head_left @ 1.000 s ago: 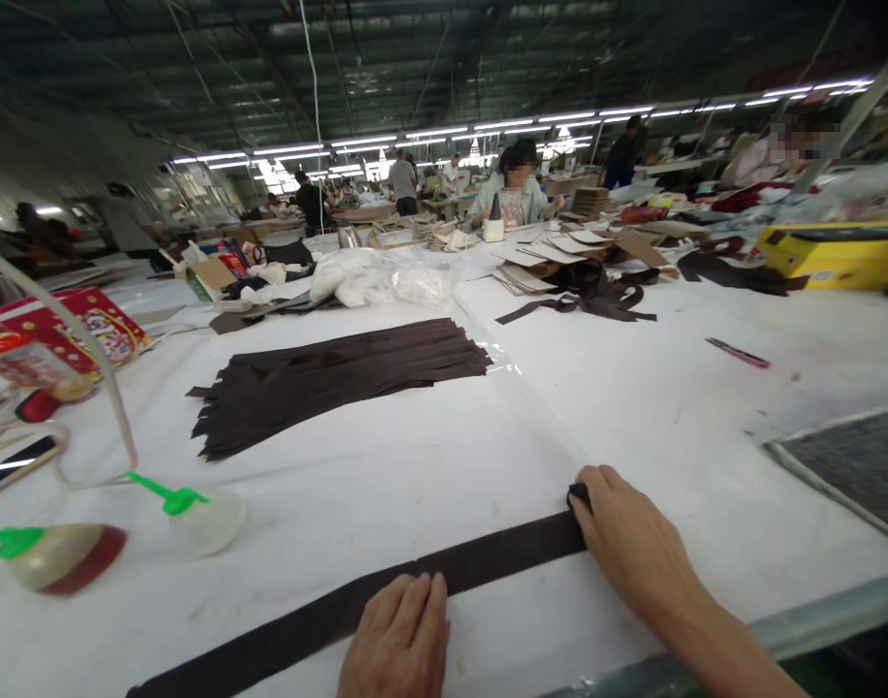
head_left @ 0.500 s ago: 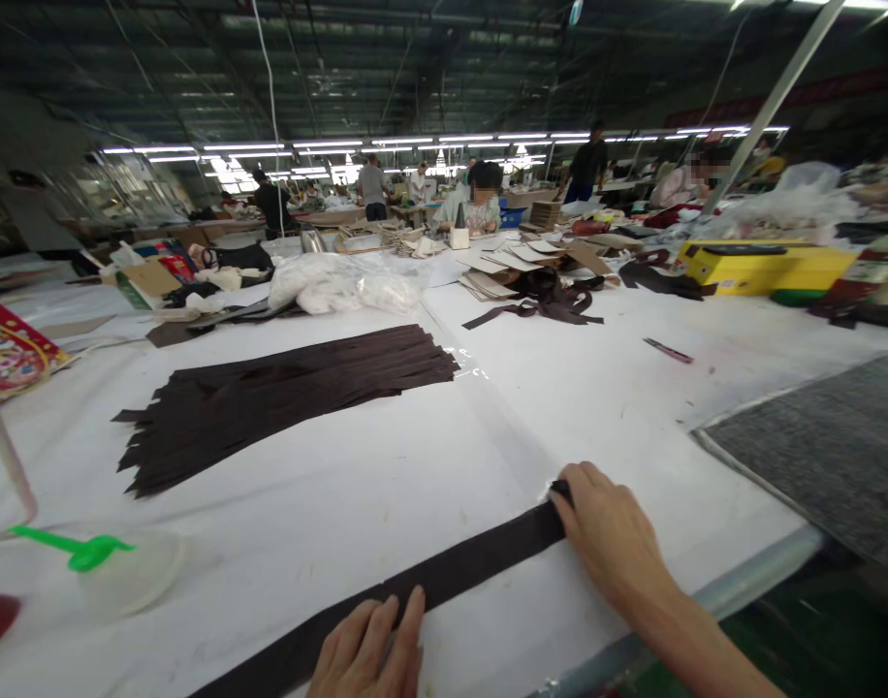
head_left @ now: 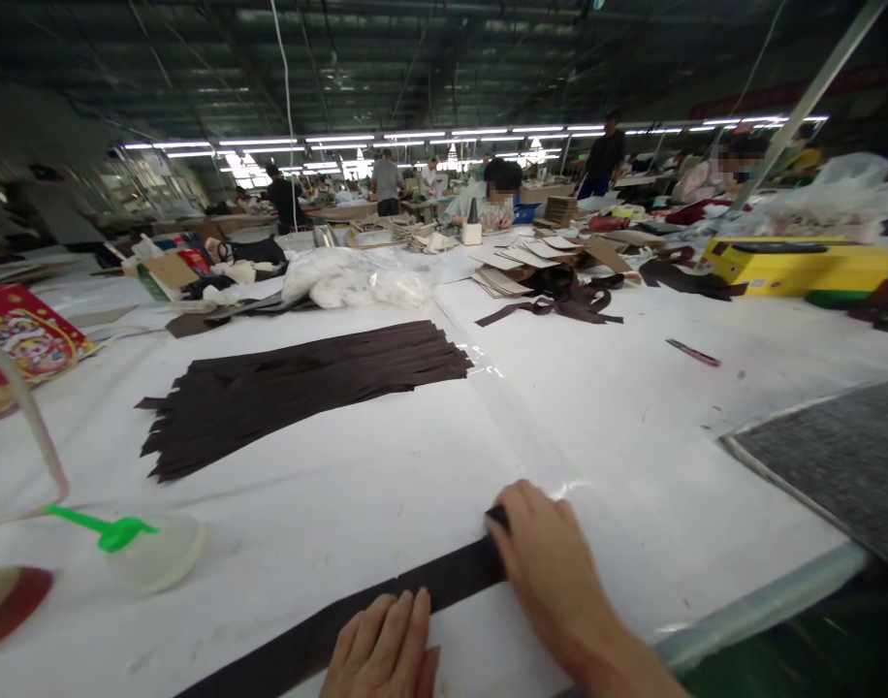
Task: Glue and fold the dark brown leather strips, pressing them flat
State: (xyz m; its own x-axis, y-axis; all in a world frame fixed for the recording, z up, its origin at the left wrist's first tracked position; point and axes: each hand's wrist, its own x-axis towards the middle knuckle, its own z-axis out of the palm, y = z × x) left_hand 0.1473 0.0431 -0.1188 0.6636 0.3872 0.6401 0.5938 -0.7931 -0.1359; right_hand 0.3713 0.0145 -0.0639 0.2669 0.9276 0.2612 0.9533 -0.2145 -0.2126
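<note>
A long dark brown fabric strip (head_left: 305,630) lies flat and slantwise on the white table (head_left: 386,485). My left hand (head_left: 386,650) rests on it with fingers stretched out flat, close together. My right hand (head_left: 553,562) is closed on the strip's right end, thumb and fingers pinching it. A darker bit pokes up between them; I cannot tell whether it is a fold of the strip or something separate. Farther back lies a fanned pile of similar dark strips (head_left: 305,393), touched by neither hand.
At left stand a squat translucent bottle (head_left: 160,557) with a green applicator (head_left: 124,531) and a red printed bag (head_left: 29,334). Behind are plastic bags (head_left: 357,279), cardboard pieces (head_left: 502,276), and a yellow box (head_left: 800,267). A thin cutter-like tool (head_left: 693,352) and grey mat (head_left: 829,456) lie right.
My right hand has moved left along the strip, nearer my left hand, and less strip shows between them. My left hand stays pressed on it, its fingers closer together. The view has shifted slightly.
</note>
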